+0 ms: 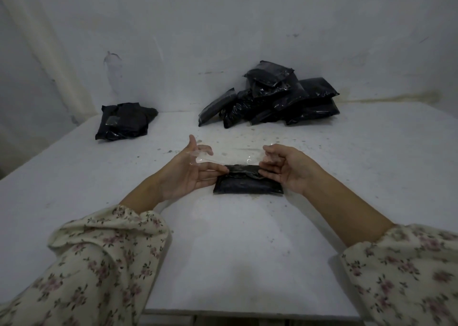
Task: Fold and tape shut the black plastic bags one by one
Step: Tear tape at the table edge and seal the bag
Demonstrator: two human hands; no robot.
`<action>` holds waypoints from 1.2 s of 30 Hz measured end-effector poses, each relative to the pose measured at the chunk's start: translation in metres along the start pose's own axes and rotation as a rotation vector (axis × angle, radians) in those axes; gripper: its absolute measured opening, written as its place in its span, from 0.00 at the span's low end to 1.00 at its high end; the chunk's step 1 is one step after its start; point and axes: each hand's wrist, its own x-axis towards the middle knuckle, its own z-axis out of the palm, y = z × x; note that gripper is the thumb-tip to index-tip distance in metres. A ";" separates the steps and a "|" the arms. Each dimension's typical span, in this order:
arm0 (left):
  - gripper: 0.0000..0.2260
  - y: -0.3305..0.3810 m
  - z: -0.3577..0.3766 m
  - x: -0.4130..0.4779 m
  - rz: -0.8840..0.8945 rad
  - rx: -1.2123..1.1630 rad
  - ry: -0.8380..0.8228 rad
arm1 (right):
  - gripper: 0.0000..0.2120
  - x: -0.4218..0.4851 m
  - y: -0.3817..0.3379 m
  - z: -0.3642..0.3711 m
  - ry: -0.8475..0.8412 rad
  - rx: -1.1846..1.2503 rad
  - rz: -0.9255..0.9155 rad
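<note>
On the table [223, 239], between our left hand [188, 174] and right hand [285, 168], lies the folded black bag [248, 184], soft, light and slick by our guess, best pinned at its folded top edge. Both hands, apart, each pinch an end of the clear tape [230, 156] stretched over it.

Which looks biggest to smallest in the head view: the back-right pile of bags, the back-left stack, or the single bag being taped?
1. back-right pile: clearly the largest.
2 and 3. back-left stack and single bag: these look about alike. The single bag lies nearer the camera, so I will not rank them.
</note>
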 end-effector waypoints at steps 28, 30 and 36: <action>0.13 0.000 -0.008 -0.016 -0.037 0.222 0.146 | 0.05 0.005 0.004 -0.008 0.009 0.049 0.000; 0.16 0.000 -0.009 -0.017 -0.042 0.261 0.195 | 0.04 0.004 0.003 -0.007 -0.001 0.060 -0.006; 0.22 0.005 -0.005 -0.027 -0.252 0.301 0.135 | 0.07 0.002 0.001 -0.007 -0.087 0.036 -0.043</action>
